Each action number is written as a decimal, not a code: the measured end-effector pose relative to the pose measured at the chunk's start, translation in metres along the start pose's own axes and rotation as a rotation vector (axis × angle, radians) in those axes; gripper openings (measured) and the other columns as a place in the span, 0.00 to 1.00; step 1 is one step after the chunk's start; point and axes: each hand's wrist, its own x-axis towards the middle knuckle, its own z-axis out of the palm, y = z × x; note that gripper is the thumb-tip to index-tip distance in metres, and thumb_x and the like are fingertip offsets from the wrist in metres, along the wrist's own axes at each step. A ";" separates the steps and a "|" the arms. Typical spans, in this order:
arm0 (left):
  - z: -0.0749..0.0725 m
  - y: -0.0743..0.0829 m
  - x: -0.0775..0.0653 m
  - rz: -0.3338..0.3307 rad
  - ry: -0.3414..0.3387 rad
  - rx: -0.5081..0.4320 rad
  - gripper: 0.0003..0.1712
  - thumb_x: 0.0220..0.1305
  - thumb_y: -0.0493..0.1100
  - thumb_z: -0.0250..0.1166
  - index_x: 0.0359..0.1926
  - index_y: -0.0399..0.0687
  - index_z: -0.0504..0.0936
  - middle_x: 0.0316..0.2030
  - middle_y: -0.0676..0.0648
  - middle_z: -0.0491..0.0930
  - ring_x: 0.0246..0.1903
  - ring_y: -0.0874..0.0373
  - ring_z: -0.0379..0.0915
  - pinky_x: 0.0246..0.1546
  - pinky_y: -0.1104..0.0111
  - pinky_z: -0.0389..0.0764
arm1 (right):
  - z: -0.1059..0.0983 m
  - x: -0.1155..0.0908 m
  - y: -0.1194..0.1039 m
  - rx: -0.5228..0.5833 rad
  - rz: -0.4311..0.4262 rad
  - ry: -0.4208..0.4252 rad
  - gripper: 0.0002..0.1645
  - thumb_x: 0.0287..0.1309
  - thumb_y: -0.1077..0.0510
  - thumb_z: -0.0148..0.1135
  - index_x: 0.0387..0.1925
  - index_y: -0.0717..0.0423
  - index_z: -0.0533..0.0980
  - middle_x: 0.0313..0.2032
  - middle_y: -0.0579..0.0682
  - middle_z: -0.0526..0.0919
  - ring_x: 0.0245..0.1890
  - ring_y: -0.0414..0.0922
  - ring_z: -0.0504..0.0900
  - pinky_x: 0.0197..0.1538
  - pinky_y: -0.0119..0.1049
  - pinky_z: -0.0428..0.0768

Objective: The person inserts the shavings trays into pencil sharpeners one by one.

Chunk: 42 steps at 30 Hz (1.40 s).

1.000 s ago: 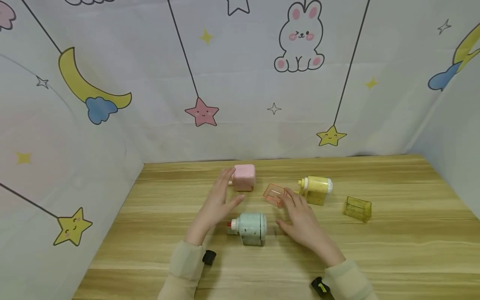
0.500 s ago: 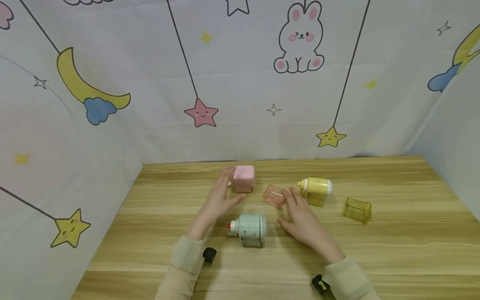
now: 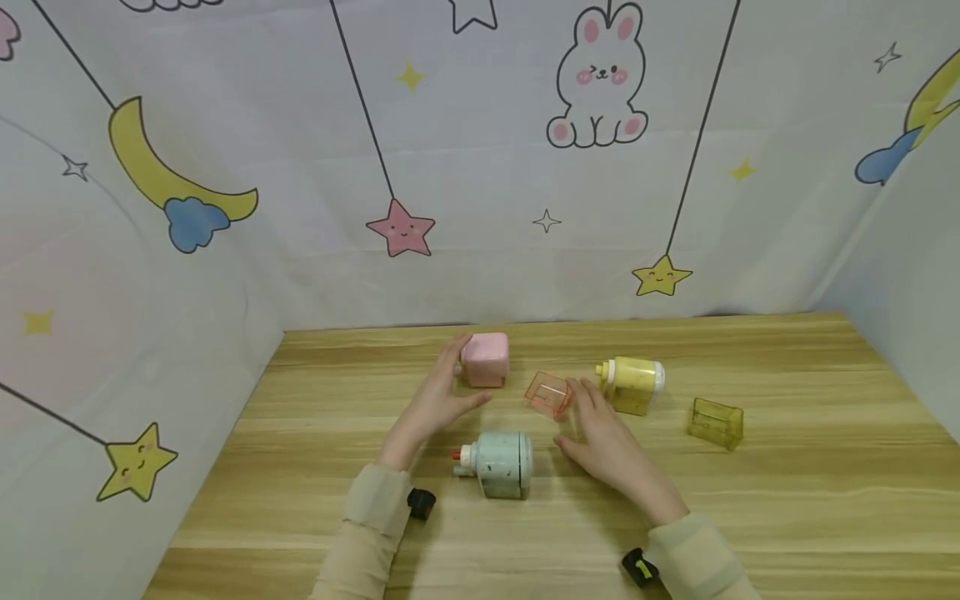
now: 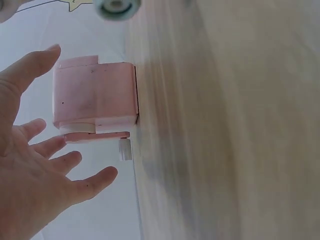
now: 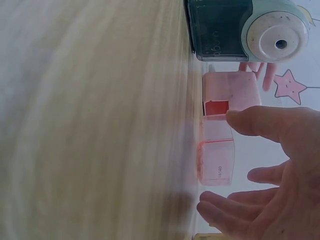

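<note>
In the head view my left hand reaches beside a pink crank pencil sharpener, fingers spread. The left wrist view shows fingertips close to the crank side of the pink sharpener; whether they touch I cannot tell. My right hand has loosely spread fingers by a clear pink shavings bin. In the right wrist view, that hand has a visible gap to the bin. A mint pencil sharpener lies between the hands, its crank toward the left.
Right of the pink bin is a yellow pencil sharpener, with a clear yellow bin farther right. All of these are on a wood-grain table. Patterned white cloth rises behind and at both sides.
Both hands keep nearly the same place and pose. The head view has shifted slightly, and the left forearm has edged a little forward.
</note>
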 end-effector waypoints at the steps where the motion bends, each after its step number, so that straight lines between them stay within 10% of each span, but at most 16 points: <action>1: 0.001 -0.001 0.001 -0.010 0.000 -0.010 0.52 0.48 0.48 0.69 0.68 0.60 0.46 0.69 0.41 0.45 0.64 0.48 0.40 0.58 0.40 0.56 | 0.000 0.000 0.000 0.001 -0.001 0.002 0.49 0.49 0.50 0.64 0.65 0.63 0.50 0.62 0.70 0.56 0.59 0.62 0.58 0.53 0.62 0.68; 13: 0.006 -0.006 0.009 -0.025 -0.005 -0.091 0.53 0.46 0.48 0.70 0.69 0.59 0.47 0.70 0.46 0.38 0.64 0.48 0.38 0.59 0.40 0.54 | 0.001 0.003 0.002 0.004 0.013 0.009 0.50 0.48 0.50 0.65 0.65 0.64 0.51 0.60 0.68 0.61 0.56 0.60 0.62 0.53 0.59 0.70; 42: 0.013 -0.020 0.031 0.002 0.013 -0.105 0.47 0.47 0.46 0.69 0.66 0.60 0.54 0.62 0.43 0.58 0.56 0.52 0.56 0.56 0.45 0.63 | 0.004 0.019 0.004 -0.027 0.049 0.054 0.50 0.44 0.52 0.67 0.63 0.69 0.53 0.59 0.72 0.60 0.54 0.63 0.64 0.52 0.58 0.72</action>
